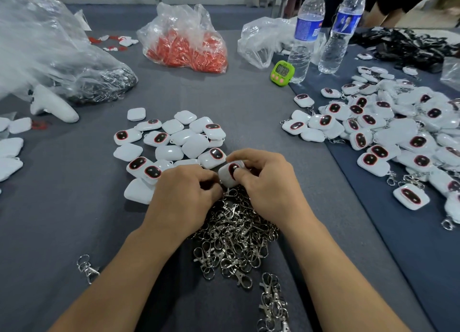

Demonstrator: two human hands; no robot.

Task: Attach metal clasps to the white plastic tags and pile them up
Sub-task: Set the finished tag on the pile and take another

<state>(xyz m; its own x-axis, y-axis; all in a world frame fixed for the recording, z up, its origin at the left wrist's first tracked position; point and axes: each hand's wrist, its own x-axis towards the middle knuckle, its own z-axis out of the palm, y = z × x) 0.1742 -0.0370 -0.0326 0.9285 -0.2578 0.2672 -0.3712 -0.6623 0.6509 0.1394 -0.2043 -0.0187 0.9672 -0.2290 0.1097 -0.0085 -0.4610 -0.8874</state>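
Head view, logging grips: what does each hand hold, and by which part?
Right hand pinches the white tag by its sides; left hand's hold is hidden.

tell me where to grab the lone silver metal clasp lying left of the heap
Pinch the lone silver metal clasp by its thicker hook body, probably from above: it lies flat on the grey cloth, apart from the others, ring end pointing away.

Assembly workshop: tables heaped with tags (pixel 388 130), clasps (pixel 234 234), parts bags (pixel 184 37).
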